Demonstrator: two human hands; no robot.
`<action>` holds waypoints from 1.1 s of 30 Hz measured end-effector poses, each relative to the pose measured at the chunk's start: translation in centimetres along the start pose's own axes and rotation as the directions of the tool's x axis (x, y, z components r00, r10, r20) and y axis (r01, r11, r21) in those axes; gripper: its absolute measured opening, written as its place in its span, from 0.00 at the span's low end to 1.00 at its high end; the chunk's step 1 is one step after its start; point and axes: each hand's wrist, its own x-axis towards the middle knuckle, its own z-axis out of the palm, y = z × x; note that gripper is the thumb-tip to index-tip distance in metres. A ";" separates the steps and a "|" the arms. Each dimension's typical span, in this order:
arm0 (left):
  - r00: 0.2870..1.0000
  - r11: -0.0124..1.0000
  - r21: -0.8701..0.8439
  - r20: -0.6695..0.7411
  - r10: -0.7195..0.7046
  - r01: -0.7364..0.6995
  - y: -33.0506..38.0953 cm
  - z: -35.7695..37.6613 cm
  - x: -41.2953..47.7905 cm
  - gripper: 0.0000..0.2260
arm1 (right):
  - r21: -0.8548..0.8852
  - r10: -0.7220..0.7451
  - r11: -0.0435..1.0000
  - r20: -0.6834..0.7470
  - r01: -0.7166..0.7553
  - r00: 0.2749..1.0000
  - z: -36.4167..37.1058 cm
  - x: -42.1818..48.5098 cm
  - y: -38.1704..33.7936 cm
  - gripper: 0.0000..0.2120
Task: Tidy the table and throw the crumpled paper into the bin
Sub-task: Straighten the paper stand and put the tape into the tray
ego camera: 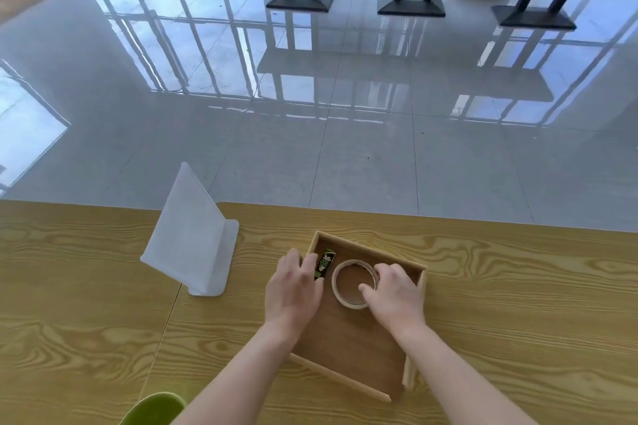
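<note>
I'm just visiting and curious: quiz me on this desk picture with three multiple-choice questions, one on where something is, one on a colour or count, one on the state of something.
1. Where is the roll of tape?
A. Inside the wooden tray
B. On the floor
C. On top of the white sign stand

2. What colour is the rounded object at the bottom edge?
A. Red
B. Green
C. Black

3. What is the right hand doing?
A. Resting flat on the bare table
B. Raised in the air
C. Touching the tape roll, thumb inside its ring

Answers: 1 A, the roll lies on the tray floor, next to a small dark green packet by the left hand. 2 B, it is bright green. 3 C, fingers lie over the rim, thumb in the hole.
</note>
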 end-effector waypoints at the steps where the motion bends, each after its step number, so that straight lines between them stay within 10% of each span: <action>1: 1.000 0.999 -0.044 0.020 -0.023 0.024 -0.5 0.0 -0.3 0.18 | -0.004 -0.019 1.000 0.010 0.019 1.000 0.2 -0.4 -0.1 0.23; 6: 0.979 0.971 -0.186 0.164 -0.119 0.150 -1.7 0.6 -1.1 0.29 | -0.061 -0.091 0.994 -0.001 0.091 0.996 1.7 -2.2 -0.7 0.39; 33: 0.991 0.994 -0.039 0.083 -0.100 0.104 -2.2 1.2 0.3 0.25 | -0.052 -0.106 0.993 -0.062 0.103 0.992 2.4 -1.4 -1.9 0.40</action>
